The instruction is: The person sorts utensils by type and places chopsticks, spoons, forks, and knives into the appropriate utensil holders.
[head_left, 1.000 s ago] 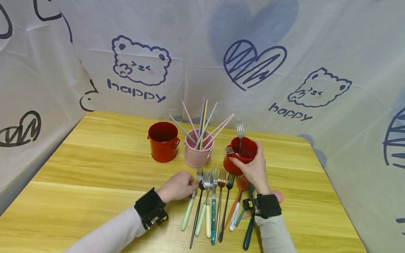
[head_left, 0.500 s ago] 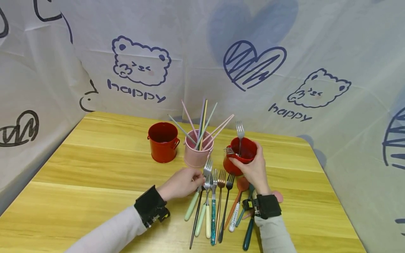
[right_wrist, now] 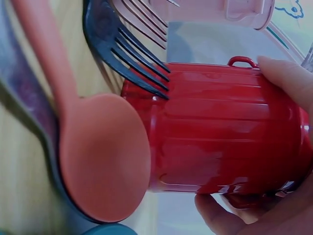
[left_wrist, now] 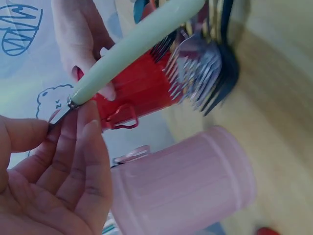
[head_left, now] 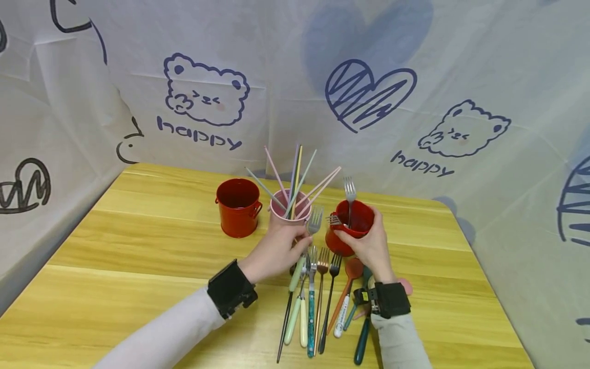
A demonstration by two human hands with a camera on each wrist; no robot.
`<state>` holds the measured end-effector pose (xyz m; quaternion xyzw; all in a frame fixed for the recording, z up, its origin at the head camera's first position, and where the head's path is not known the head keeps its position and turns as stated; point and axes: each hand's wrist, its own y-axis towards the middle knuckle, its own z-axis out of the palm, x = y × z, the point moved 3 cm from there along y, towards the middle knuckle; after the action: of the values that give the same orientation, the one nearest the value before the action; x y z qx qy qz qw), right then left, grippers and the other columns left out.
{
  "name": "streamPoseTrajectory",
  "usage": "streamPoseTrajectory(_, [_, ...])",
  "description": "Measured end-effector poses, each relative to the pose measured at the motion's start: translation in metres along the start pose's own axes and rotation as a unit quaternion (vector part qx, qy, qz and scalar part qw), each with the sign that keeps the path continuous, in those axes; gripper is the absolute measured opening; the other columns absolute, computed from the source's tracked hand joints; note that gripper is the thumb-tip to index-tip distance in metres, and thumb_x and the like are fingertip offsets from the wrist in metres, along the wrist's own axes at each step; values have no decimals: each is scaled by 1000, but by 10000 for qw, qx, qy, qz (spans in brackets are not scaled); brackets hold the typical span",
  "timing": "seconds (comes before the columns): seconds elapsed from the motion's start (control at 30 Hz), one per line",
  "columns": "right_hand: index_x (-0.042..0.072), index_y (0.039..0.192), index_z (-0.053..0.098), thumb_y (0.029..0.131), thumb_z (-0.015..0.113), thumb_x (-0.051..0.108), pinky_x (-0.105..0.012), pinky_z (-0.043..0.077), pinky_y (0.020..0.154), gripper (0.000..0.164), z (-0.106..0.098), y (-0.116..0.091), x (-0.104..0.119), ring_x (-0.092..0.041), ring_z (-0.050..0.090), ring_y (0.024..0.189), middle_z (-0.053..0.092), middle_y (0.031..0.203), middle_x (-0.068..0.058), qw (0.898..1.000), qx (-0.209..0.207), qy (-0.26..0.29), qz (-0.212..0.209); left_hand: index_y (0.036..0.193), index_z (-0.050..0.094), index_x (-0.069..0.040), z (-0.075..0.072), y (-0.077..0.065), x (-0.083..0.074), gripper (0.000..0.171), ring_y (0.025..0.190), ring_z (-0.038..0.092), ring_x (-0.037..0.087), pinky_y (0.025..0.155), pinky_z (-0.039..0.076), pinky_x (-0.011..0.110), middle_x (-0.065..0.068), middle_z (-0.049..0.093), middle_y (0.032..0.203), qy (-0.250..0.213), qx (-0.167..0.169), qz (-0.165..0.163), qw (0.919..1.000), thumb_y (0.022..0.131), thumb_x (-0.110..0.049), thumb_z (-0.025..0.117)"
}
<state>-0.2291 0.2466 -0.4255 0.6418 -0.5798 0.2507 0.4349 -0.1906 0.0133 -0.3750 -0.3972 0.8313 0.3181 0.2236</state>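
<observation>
My left hand (head_left: 276, 252) pinches a fork (left_wrist: 134, 51) by its metal neck, thumb against fingers. The fork's pale green handle points down toward the table and its tines stand up, in front of the pink bucket (head_left: 291, 219). My right hand (head_left: 371, 251) grips the rim of a red bucket (right_wrist: 220, 127) on the right, tilting it a little. Two forks stick out of that bucket, one upright fork (head_left: 350, 192) and one leaning over the rim. Below the hands lies a row of forks, among them a black fork (head_left: 330, 292) and a copper-coloured fork (head_left: 320, 287).
Another red bucket (head_left: 237, 210) stands at the left. Several coloured straws or sticks (head_left: 297, 179) rise from the pink bucket. An orange spoon (right_wrist: 105, 156) and other spoons lie under my right forearm. A printed cloth (head_left: 286, 92) hangs behind the wooden table (head_left: 152, 236).
My left hand has lifted the green-handled fork off the row and carried it up and right, toward the red bucket. My right hand and its bucket have stayed put.
</observation>
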Motion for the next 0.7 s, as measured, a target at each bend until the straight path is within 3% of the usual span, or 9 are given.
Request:
streamPoseTrajectory(0.07, [5, 140, 27, 74, 81, 23, -55, 43, 95, 87, 0, 1, 1, -36, 43, 121, 44, 136, -17, 10000, 36, -5, 26, 82, 66, -14, -3, 6, -5, 13, 75, 50, 12, 89, 34, 45, -10, 55, 69, 164, -203, 131, 9996, 92, -20, 61])
streamPoseTrajectory(0.1, [3, 140, 27, 75, 80, 21, -56, 43, 95, 86, 0, 1, 1, -38, 43, 120, 44, 136, -19, 10000, 56, -4, 31, 83, 66, -14, -4, 9, -7, 13, 71, 50, 11, 85, 36, 42, -10, 54, 67, 177, -241, 142, 9995, 93, -20, 60])
streamPoseTrajectory(0.2, [0, 140, 26, 75, 80, 16, -59, 42, 94, 85, -1, 2, 3, -42, 42, 120, 43, 136, -23, 10000, 90, 5, -8, 87, 65, -14, -10, 19, -13, 13, 52, 46, 7, 65, 41, 28, -9, 51, 61, 133, -319, 150, 9993, 95, -21, 58])
streamPoseTrajectory(0.33, [4, 141, 26, 75, 80, 21, -56, 43, 95, 87, -1, 2, 4, -39, 42, 121, 43, 136, -20, 9999, 105, -83, 22, 95, 66, -11, -20, 33, -20, 15, 47, 40, 9, 44, 33, 21, -4, 46, 60, 139, -493, 232, 9984, 97, -21, 55])
streamPoseTrajectory(0.5, [6, 141, 27, 74, 81, 29, -54, 43, 95, 89, -2, 1, 5, -35, 43, 120, 44, 136, -15, 9999, 105, -88, 16, 101, 66, -12, -30, 49, -30, 16, 50, 41, 11, 45, 32, 23, -3, 47, 60, 53, -775, 439, 9960, 97, -22, 54])
streamPoseTrajectory(0.7, [6, 141, 26, 73, 81, 29, -54, 43, 95, 90, -2, 1, 4, -34, 44, 119, 45, 135, -15, 9999, 62, -122, 75, 100, 64, -11, -36, 63, -42, 13, 60, 51, 7, 52, 44, 20, -1, 65, 82, -457, -1131, 677, 9902, 97, -20, 54])
